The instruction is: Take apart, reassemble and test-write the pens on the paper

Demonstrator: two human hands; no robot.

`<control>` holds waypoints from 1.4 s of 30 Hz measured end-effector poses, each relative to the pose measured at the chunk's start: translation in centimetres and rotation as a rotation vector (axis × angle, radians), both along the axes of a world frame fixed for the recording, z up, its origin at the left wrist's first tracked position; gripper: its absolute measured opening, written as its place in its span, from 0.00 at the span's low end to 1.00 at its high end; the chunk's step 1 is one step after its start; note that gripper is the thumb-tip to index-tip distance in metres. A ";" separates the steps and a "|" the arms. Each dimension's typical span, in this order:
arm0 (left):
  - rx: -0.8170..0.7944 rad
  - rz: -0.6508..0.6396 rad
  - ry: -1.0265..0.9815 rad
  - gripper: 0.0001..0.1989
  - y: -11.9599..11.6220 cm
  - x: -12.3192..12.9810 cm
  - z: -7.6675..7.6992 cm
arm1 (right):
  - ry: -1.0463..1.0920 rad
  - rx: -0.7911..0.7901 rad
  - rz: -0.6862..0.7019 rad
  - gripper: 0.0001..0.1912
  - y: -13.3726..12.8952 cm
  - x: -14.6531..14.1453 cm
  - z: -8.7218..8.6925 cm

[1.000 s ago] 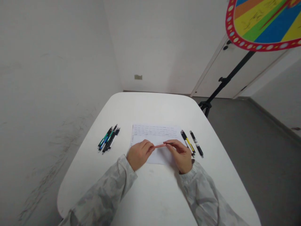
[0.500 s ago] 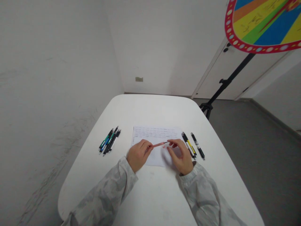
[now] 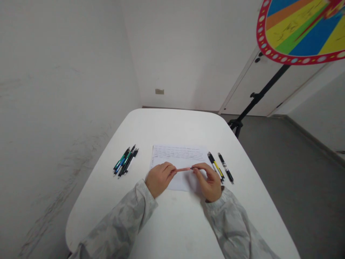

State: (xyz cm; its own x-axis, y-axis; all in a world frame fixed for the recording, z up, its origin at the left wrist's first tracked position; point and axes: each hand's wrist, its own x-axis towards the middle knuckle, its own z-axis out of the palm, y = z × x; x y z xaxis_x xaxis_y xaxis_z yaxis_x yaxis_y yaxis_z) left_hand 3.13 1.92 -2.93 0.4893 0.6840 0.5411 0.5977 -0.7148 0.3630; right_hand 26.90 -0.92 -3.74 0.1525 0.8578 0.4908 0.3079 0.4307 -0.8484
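Note:
A slim pink pen (image 3: 183,169) is held level over the paper, between my two hands. My left hand (image 3: 161,178) pinches its left end with thumb and fingers. At the other end, my right hand (image 3: 208,181) is closed with thumb and fingertips on the pen's dark tip. Fingers hide both ends in part. Beneath lies a white sheet of paper (image 3: 178,153) with rows of handwriting across its upper half; its lower half is mostly blank and partly covered by my hands.
On the white table (image 3: 172,126), a bunch of several pens (image 3: 125,162) lies at left. Black, white and yellow pens (image 3: 216,167) lie by my right hand, with a black-and-clear pen (image 3: 225,168) beyond. A colourful wheel (image 3: 302,32) stands on a black tripod (image 3: 253,102) at right.
My right thumb and fingers have come together on the pen's dark tip, which stuck out bare before. The pen has turned closer to level. My left hand keeps its hold.

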 end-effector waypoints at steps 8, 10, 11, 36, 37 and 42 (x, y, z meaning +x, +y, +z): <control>0.014 0.003 0.010 0.11 0.0 0.0 0.0 | 0.194 -0.132 0.064 0.09 0.3 -0.1 -0.2; 0.018 0.010 0.006 0.11 -0.1 0.1 -0.1 | 0.259 -0.160 0.072 0.10 0.4 -0.2 -0.1; 0.018 0.012 0.005 0.11 -0.1 0.1 -0.1 | 0.275 -0.168 0.073 0.11 0.4 -0.2 -0.1; -0.024 0.026 -0.091 0.09 0.0 0.0 0.5 | -0.177 -0.018 -0.001 0.15 0.2 0.1 -0.1; -0.028 0.033 -0.101 0.09 0.0 0.0 0.5 | -0.238 -0.028 -0.004 0.13 0.4 0.1 -0.3; -0.039 0.052 -0.089 0.09 0.0 0.1 0.4 | -0.437 -0.085 0.029 0.08 1.0 0.0 -0.9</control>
State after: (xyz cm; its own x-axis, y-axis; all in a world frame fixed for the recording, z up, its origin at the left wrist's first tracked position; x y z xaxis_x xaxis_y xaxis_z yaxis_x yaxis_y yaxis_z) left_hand 3.20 1.95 -2.56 0.4039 0.7285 0.5533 0.5980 -0.6680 0.4430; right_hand 26.93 0.10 -4.61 -0.0784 0.8987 0.4315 0.6342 0.3789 -0.6739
